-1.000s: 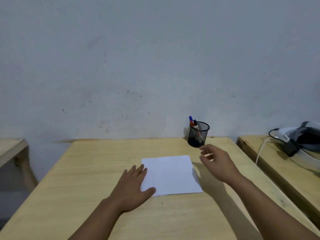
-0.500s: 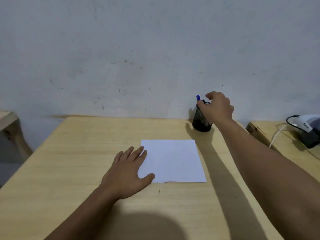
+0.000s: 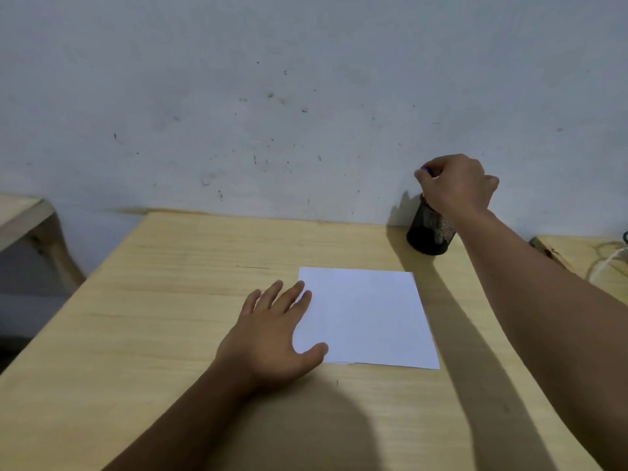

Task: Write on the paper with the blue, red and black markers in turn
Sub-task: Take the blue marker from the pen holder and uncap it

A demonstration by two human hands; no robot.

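**Now reaching for the first marker**

Now, at the far left edge, part of another wooden bench (image 3: 20, 215) sits apart from the main wooden table (image 3: 170, 317), with open floor between them.

Left of centre, the left hand (image 3: 272, 338) lies flat with fingers spread, fingertips and thumb resting on the left edge of the white paper (image 3: 367, 317). It has stayed there over the last second, pinning the sheet. The paper is blank and lies square in the middle of the table, with bare wood open on every side.

Further right, at the far edge against the wall, stands a black mesh pen holder (image 3: 430, 232). A second ago the right hand (image 3: 455, 183) hovered near the paper; now it is closed above the holder's rim, fingers pressed around the blue marker (image 3: 426, 170), of which only a sliver of blue shows. That suggests the first pick is under way, with writing not yet begun. The red and black markers are hidden behind the hand.

Far right, a second table edge (image 3: 577, 253) carries a pale cable (image 3: 608, 263).
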